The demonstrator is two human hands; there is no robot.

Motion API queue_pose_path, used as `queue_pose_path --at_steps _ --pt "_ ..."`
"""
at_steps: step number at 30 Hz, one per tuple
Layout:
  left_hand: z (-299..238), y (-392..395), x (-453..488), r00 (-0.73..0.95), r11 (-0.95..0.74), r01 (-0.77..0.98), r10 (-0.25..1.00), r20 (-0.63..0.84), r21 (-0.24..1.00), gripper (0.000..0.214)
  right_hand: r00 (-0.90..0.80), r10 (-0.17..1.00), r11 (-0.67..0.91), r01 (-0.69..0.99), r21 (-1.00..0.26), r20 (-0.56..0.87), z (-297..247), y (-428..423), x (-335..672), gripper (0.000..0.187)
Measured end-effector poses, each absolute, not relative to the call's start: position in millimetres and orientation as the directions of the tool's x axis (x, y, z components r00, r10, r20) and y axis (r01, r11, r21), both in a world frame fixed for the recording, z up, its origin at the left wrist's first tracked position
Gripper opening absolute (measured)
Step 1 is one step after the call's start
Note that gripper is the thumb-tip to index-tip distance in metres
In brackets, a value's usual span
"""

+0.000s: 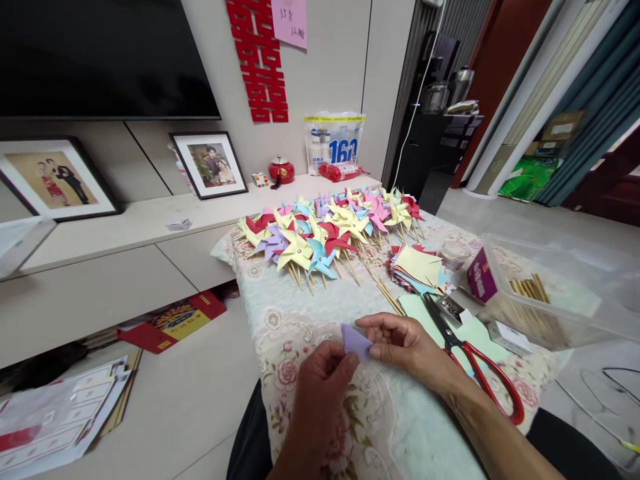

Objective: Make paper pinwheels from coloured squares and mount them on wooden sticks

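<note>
While I am looking on from afar, the left hand [325,377] is pinching a folded purple paper [355,342] above the near part of the floral tablecloth [273,333]. The right hand [403,341] is curving its thumb and fingers around the paper's right corner; I cannot tell how firmly. Pinwheels [295,251] are crowding the far end, and a paper stack [419,267] is lying nearer. Red-handled scissors [454,341] are resting on pale green paper [416,307], near a clear bin [575,327] that is holding sticks [531,288]. Beyond, I am seeing a white cabinet [135,243] bearing framed photos [210,165] and a red pot [281,172], with a dark television [100,60] hanging above.
</note>
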State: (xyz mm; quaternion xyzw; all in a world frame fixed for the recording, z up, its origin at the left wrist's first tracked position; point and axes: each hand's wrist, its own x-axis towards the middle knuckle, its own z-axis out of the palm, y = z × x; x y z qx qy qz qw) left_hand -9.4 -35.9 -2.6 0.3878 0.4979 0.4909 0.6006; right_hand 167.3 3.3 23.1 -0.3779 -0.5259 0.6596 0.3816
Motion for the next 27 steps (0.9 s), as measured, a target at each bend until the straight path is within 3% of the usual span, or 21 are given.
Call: queue_pose_path --at_steps 7,15,20,27 --pt "1 -29 -8 0.032 0.163 0.041 0.986 -0.164 0.986 0.019 -0.426 0.894 -0.104 0.106 -0.989 -0.14 23 8 168 0.035" --pt "3 -19 -2 -0.077 0.151 -0.151 0.983 -0.164 0.977 0.013 -0.431 0.888 -0.126 0.111 -0.986 -0.162 12 13 168 0.04" --pt "2 -21 -3 -0.049 0.176 -0.191 0.981 -0.189 0.966 0.014 -0.367 0.918 -0.152 0.023 -0.988 -0.15 9 14 170 0.04" --pt "4 -26 -4 0.0 0.211 -0.23 0.976 -0.217 0.95 0.018 -0.291 0.951 -0.103 0.035 -0.994 -0.109 9 14 169 0.04"
